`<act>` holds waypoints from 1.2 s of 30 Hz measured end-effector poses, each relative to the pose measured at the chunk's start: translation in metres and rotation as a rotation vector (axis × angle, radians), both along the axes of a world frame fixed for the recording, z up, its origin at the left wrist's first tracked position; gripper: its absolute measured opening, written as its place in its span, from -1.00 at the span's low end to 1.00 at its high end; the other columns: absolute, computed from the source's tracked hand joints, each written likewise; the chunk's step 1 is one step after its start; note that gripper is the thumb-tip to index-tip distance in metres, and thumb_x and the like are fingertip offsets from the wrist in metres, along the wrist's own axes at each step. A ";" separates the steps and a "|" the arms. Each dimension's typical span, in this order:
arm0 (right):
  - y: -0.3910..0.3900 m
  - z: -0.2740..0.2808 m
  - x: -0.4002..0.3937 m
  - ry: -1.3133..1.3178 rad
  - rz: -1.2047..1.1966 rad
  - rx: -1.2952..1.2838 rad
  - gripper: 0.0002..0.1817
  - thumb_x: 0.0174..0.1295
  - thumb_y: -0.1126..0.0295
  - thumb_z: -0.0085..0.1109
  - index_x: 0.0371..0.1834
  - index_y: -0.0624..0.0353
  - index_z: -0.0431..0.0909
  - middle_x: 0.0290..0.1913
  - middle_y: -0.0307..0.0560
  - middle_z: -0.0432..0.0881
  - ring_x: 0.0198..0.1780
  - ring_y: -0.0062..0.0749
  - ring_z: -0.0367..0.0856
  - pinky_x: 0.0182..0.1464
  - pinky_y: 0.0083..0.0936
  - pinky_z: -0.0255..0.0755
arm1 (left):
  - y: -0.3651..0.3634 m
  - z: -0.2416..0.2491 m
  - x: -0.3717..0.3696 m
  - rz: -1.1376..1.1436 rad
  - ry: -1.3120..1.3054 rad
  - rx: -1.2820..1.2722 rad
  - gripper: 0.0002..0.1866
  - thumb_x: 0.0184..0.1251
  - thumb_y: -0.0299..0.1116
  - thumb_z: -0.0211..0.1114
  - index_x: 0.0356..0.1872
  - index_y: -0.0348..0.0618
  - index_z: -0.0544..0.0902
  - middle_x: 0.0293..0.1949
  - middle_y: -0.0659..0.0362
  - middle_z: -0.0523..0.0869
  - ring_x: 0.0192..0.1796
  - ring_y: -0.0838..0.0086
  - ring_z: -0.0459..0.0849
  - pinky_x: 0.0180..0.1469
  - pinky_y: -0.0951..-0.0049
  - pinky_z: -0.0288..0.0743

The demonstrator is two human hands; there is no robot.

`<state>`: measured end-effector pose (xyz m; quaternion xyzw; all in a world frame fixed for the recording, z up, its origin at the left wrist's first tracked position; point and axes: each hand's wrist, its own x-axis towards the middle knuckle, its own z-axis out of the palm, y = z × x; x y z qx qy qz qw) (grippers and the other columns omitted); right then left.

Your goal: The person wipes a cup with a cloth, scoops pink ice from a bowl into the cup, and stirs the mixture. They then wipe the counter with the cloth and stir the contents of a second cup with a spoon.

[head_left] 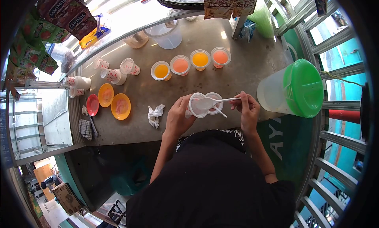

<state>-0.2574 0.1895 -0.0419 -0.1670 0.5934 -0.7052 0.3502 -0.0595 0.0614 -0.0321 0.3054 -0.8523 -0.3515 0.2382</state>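
Note:
My left hand (178,114) is wrapped round a plastic cup (194,111) with a pale inside. In my right hand (248,108) is the handle of a white spoon (205,103), pinched between thumb and fingers. The spoon's bowl lies over the mouth of the held cup. Right beside it stands a second cup (218,96) with a pinkish content, and a thin white handle (219,111) sticks out from it toward me. What is inside the held cup is hard to make out behind the spoon.
Orange and pink drinks (180,65) in several cups stand in a row behind. A green-lidded container (272,91) is at right. Yellow plates (121,116), a red dish (92,109), crumpled tissue (154,116) and stacked cups (114,76) are at left. Sachets (67,13) hang above.

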 end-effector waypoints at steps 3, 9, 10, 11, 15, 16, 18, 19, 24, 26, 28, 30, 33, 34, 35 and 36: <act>0.004 0.002 -0.010 0.032 -0.022 -0.031 -0.67 0.50 0.25 0.00 -0.27 0.31 0.60 -0.40 -0.02 0.72 -0.47 -0.55 0.60 -0.40 -0.68 0.36 | -0.001 -0.001 0.003 0.028 -0.024 -0.012 -0.36 -0.12 -0.51 0.47 0.13 -0.12 0.52 -0.02 0.02 0.66 0.03 0.08 0.64 0.04 0.22 0.54; 0.015 -0.006 -0.021 0.115 0.027 -0.059 -0.70 0.52 0.25 -0.04 -0.17 0.28 0.57 -0.32 -0.04 0.73 -0.39 -0.59 0.60 -0.38 -0.73 0.29 | -0.004 -0.003 0.009 0.061 -0.054 0.015 -0.36 -0.10 -0.51 0.46 0.14 -0.11 0.51 -0.01 0.01 0.65 0.04 0.08 0.64 0.04 0.21 0.54; 0.016 -0.007 -0.022 0.117 0.054 -0.075 -0.70 0.53 0.26 -0.06 -0.14 0.28 0.57 -0.30 -0.05 0.73 -0.37 -0.60 0.60 -0.38 -0.74 0.27 | -0.004 -0.003 0.009 0.062 -0.054 0.015 -0.36 -0.10 -0.51 0.46 0.14 -0.11 0.51 -0.01 0.01 0.65 0.04 0.08 0.64 0.04 0.21 0.54; 0.016 -0.008 -0.021 0.117 0.055 -0.074 -0.70 0.53 0.26 -0.06 -0.14 0.28 0.57 -0.30 -0.05 0.73 -0.37 -0.60 0.60 -0.38 -0.74 0.27 | -0.004 -0.003 0.009 0.064 -0.049 0.012 -0.36 -0.10 -0.51 0.46 0.14 -0.11 0.51 -0.01 0.01 0.65 0.04 0.07 0.64 0.04 0.21 0.54; 0.014 -0.006 -0.015 0.126 0.102 -0.162 -0.71 0.53 0.27 -0.08 -0.11 0.28 0.56 -0.29 -0.05 0.72 -0.37 -0.64 0.57 -0.40 -0.74 0.24 | -0.003 -0.002 0.008 0.076 -0.033 0.023 -0.37 -0.09 -0.51 0.47 0.14 -0.13 0.51 -0.01 0.00 0.65 0.03 0.07 0.64 0.04 0.21 0.54; 0.012 -0.003 -0.012 0.135 0.130 -0.198 -0.71 0.53 0.28 -0.08 -0.10 0.28 0.56 -0.30 -0.05 0.72 -0.37 -0.65 0.56 -0.40 -0.74 0.23 | -0.002 -0.002 0.006 0.076 -0.032 0.023 -0.37 -0.09 -0.51 0.47 0.14 -0.13 0.51 -0.01 0.00 0.65 0.03 0.07 0.64 0.04 0.21 0.54; 0.008 0.005 -0.006 0.206 0.190 -0.201 -0.73 0.52 0.33 -0.06 -0.10 0.30 0.57 -0.30 -0.05 0.71 -0.34 -0.63 0.58 -0.36 -0.72 0.29 | -0.001 -0.002 0.004 0.047 0.018 0.045 -0.37 -0.09 -0.51 0.47 0.14 -0.15 0.51 -0.01 -0.01 0.65 0.03 0.07 0.64 0.04 0.21 0.55; 0.005 0.010 -0.003 0.277 0.249 -0.202 -0.76 0.51 0.38 -0.04 -0.10 0.33 0.58 -0.30 -0.05 0.71 -0.31 -0.61 0.60 -0.33 -0.70 0.36 | 0.000 -0.001 0.002 0.046 0.018 0.044 -0.37 -0.09 -0.51 0.47 0.14 -0.15 0.51 -0.01 -0.01 0.65 0.03 0.07 0.64 0.04 0.21 0.55; -0.011 0.016 0.003 0.482 0.319 -0.248 -0.82 0.44 0.52 0.03 -0.12 0.40 0.61 -0.31 -0.04 0.71 -0.25 -0.53 0.66 -0.18 -0.59 0.51 | 0.003 0.009 -0.006 0.010 0.030 -0.011 -0.37 -0.11 -0.50 0.49 0.12 -0.13 0.52 -0.01 0.01 0.65 0.04 0.08 0.64 0.05 0.19 0.54; -0.013 0.009 0.005 0.492 0.324 -0.239 -0.83 0.42 0.55 0.05 -0.13 0.42 0.62 -0.30 -0.03 0.72 -0.24 -0.50 0.67 -0.15 -0.57 0.54 | 0.003 0.010 -0.005 0.009 0.004 -0.027 -0.37 -0.12 -0.50 0.49 0.12 -0.12 0.52 0.00 0.02 0.65 0.04 0.08 0.64 0.06 0.19 0.53; -0.013 0.004 0.008 0.427 0.258 -0.204 -0.82 0.43 0.53 0.05 -0.15 0.44 0.63 -0.33 -0.02 0.72 -0.28 -0.52 0.67 -0.19 -0.60 0.54 | 0.004 0.013 -0.005 0.007 -0.022 -0.041 -0.37 -0.12 -0.49 0.49 0.11 -0.10 0.53 0.00 0.03 0.66 0.04 0.09 0.63 0.07 0.19 0.52; -0.010 -0.003 0.012 0.391 0.240 -0.176 -0.81 0.43 0.52 0.05 -0.15 0.44 0.62 -0.34 -0.01 0.72 -0.29 -0.52 0.67 -0.19 -0.60 0.54 | 0.004 0.019 -0.006 -0.017 -0.066 -0.046 -0.37 -0.13 -0.49 0.49 0.11 -0.08 0.53 0.00 0.05 0.65 0.05 0.10 0.63 0.07 0.19 0.51; -0.007 -0.007 0.018 0.313 0.202 -0.095 -0.80 0.43 0.50 0.05 -0.16 0.46 0.62 -0.35 0.01 0.73 -0.31 -0.53 0.67 -0.20 -0.60 0.55 | 0.006 0.021 -0.007 -0.023 -0.098 -0.090 -0.37 -0.13 -0.48 0.49 0.11 -0.08 0.53 0.00 0.06 0.66 0.04 0.12 0.63 0.05 0.20 0.51; -0.007 -0.007 0.020 0.271 0.186 -0.046 -0.79 0.44 0.49 0.06 -0.18 0.46 0.63 -0.36 0.01 0.73 -0.33 -0.54 0.67 -0.22 -0.60 0.55 | 0.006 0.021 -0.007 -0.026 -0.098 -0.089 -0.37 -0.13 -0.48 0.49 0.11 -0.08 0.53 0.00 0.06 0.66 0.04 0.12 0.63 0.05 0.20 0.51; -0.008 -0.007 0.020 0.270 0.183 -0.046 -0.79 0.44 0.49 0.06 -0.18 0.46 0.63 -0.36 0.01 0.73 -0.33 -0.54 0.67 -0.22 -0.60 0.55 | 0.007 0.020 -0.008 -0.033 -0.103 -0.087 -0.37 -0.13 -0.48 0.49 0.11 -0.07 0.54 -0.01 0.06 0.66 0.03 0.12 0.63 0.05 0.20 0.51; -0.009 -0.007 0.020 0.186 0.173 -0.059 -0.77 0.44 0.46 0.06 -0.20 0.44 0.63 -0.36 0.02 0.73 -0.36 -0.54 0.66 -0.26 -0.60 0.54 | 0.007 0.019 -0.008 -0.039 -0.108 -0.084 -0.38 -0.12 -0.48 0.49 0.11 -0.07 0.54 -0.02 0.07 0.66 0.03 0.12 0.63 0.05 0.20 0.51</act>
